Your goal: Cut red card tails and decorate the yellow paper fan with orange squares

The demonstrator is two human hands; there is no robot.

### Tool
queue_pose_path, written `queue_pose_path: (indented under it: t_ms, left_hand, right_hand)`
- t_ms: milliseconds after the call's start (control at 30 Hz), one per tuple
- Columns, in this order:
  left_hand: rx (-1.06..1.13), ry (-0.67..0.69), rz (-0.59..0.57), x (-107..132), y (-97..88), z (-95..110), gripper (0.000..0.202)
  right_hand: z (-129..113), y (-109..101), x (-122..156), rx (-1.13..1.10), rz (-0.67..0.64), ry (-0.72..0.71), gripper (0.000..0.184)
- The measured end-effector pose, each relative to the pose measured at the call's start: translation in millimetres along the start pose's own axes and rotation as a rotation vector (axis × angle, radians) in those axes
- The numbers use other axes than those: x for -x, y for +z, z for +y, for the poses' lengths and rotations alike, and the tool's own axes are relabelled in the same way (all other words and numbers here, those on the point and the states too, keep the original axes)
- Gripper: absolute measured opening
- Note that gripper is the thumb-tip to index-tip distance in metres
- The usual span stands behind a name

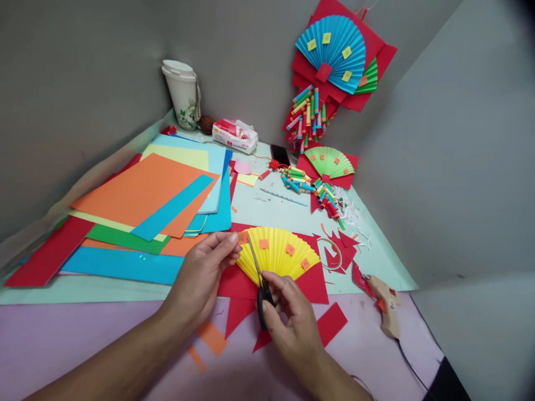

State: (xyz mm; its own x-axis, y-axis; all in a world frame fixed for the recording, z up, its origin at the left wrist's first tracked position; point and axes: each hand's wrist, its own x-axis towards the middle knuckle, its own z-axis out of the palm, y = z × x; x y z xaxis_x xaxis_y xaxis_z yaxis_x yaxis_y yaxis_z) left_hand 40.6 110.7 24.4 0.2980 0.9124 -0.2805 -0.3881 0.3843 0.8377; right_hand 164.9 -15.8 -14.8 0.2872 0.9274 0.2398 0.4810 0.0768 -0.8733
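Note:
Between the thumb and fingers of my left hand [204,267] is a small orange paper piece [243,238], with faint marks on it. My right hand [288,320] grips black-handled scissors [262,298], whose blades point up beside the orange piece. Under both hands lies a pleated yellow paper fan [273,256] on red paper [315,284]. Several small orange squares [290,249] sit along the fan's upper part. Orange paper strips [212,337] and a red paper strip [332,323] lie near my wrists.
Coloured paper sheets [137,184] are stacked at left. A glue gun [387,306] lies at right, near a tape roll [329,254] and red scraps. Behind are a pencil [284,197], rolled paper tubes [296,179], a green fan [328,161], a tissue pack [234,135] and a cup [180,94].

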Motion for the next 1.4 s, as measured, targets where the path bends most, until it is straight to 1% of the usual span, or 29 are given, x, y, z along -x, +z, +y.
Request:
queue_pose_path:
  t_ms: [600, 1400]
  left_hand:
    - [-0.011, -0.009, -0.019, 1.9, 0.7, -0.1, 0.017]
    - [-0.007, -0.019, -0.012, 2.2, 1.1, 0.8, 0.017]
  right_hand:
    - [-1.8, 0.2, 0.4, 0.038, 0.016, -0.024, 0.042]
    - [-3.4, 0.7, 0.1, 0.071, 0.037, -0.038, 0.043]
